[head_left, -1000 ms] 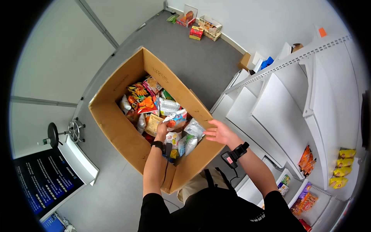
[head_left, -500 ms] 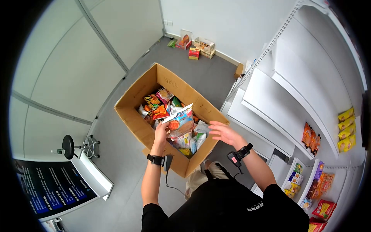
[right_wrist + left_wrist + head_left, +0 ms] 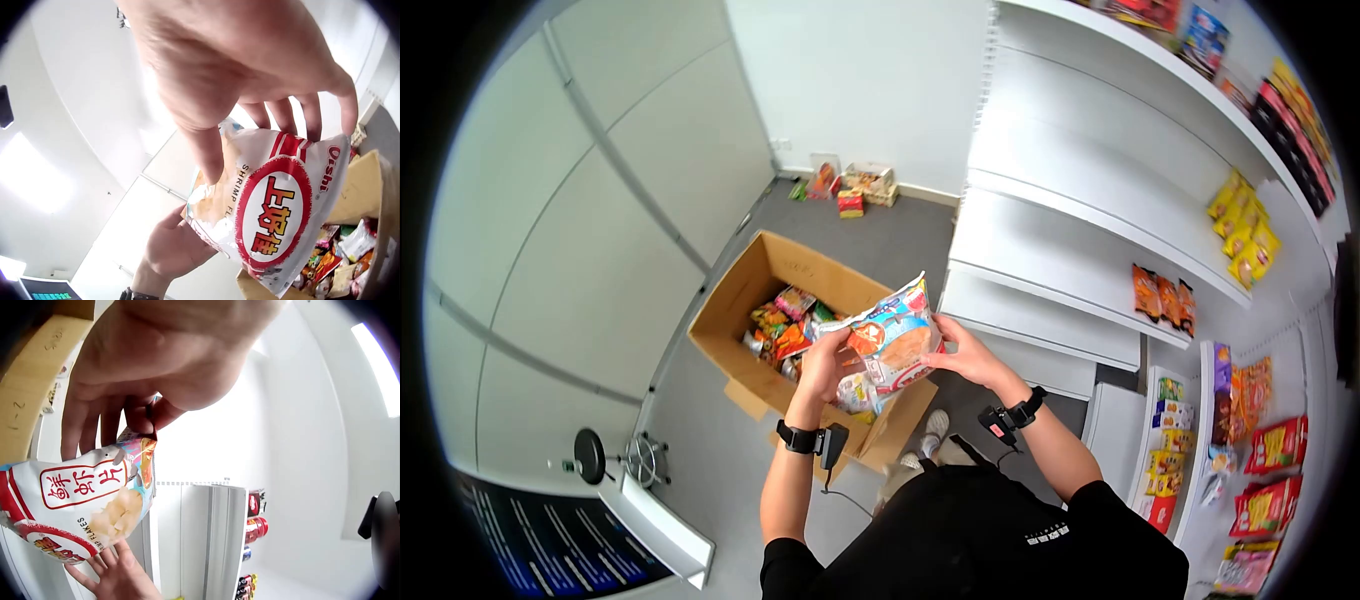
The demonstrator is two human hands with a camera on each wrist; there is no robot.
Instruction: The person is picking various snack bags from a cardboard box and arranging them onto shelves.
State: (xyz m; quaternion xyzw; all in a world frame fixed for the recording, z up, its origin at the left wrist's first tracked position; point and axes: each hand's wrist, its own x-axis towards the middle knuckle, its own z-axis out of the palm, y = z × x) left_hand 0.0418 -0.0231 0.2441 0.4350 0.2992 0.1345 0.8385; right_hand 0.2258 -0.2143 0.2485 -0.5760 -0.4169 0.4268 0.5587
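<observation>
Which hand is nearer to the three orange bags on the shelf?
Right. The right hand holds the snack bag on the side toward the orange bags; the left hand grips the opposite side, farther away. Neither touches them.

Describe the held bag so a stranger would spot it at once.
Find the large cardboard box. Over its right part, between the left hand and right hand, is a white-and-blue shrimp flakes bag. Unlike the packets piled inside the box, it is held up by both hands.

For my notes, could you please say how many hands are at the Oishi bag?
2: the left hand at the left of the Oishi bag, the right hand at its right. No others show.
</observation>
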